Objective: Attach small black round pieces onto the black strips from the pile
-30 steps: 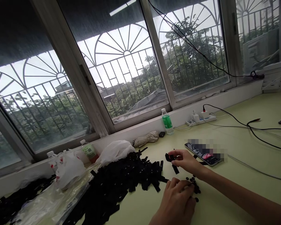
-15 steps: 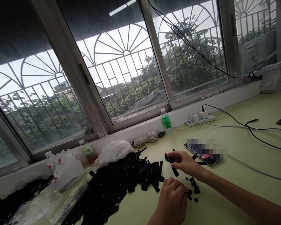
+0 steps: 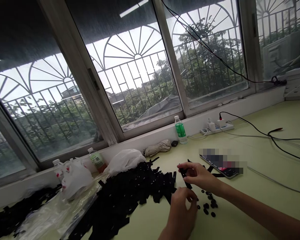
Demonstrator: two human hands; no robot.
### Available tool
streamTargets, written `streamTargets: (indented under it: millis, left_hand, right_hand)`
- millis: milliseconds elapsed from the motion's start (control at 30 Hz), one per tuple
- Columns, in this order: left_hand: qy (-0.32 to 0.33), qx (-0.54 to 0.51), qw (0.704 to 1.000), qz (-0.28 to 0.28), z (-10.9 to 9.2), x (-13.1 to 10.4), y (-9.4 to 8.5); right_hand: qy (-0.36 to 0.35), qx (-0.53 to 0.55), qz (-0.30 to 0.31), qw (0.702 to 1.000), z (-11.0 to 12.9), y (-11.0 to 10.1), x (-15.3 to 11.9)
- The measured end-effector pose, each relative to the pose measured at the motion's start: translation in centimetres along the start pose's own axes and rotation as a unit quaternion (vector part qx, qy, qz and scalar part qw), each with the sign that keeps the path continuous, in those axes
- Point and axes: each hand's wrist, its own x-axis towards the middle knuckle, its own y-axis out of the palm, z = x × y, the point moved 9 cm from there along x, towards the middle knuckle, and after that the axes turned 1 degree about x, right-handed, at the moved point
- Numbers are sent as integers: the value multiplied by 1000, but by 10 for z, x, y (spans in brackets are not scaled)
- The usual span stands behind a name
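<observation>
My right hand (image 3: 201, 176) is curled, thumb and forefinger on a short black fabric strip (image 3: 183, 172) that hangs just above the table. Another dark strip end shows below the thumb. Nearer to me, my left hand (image 3: 181, 208) bends into a pinch, and its fingertips are partly hidden. Beside those fingertips lie several small black discs (image 3: 213, 214), scattered on the table. To the left of both hands spreads a large heap of black strips (image 3: 130, 191), some with small light dots.
A phone (image 3: 221, 166) lies beyond my right forearm, with cables to its right. Along the window wall stand a green-labelled bottle (image 3: 180, 130), a power strip (image 3: 218, 128), a folded cloth (image 3: 157, 148) and white plastic bags (image 3: 76, 178). Clear plastic sheeting (image 3: 48, 213) lies left.
My left hand has lifted from the discs, its fingers now forming a ring shape. The strip at my right hand has turned and hangs straighter. The view has shifted slightly.
</observation>
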Motion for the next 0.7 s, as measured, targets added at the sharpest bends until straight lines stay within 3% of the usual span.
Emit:
streamTargets:
  millis: [100,233,500,700]
  left_hand:
    - [-121,-158,977,-70,28,3,-23]
    - [-206,-335,915,-92,55,2,-28]
    - [-238,-484,839,-64,60,-2,-13]
    - [-221,-475,850,-49,58,0,-15]
  right_hand:
    - [-19,4,22,1000,9,7,-3]
    - [-39,-6,62,997,16,23,-8]
    - [-60,-54,84,993,9,35,-10]
    - [-80,-83,85,990,5,34,-9]
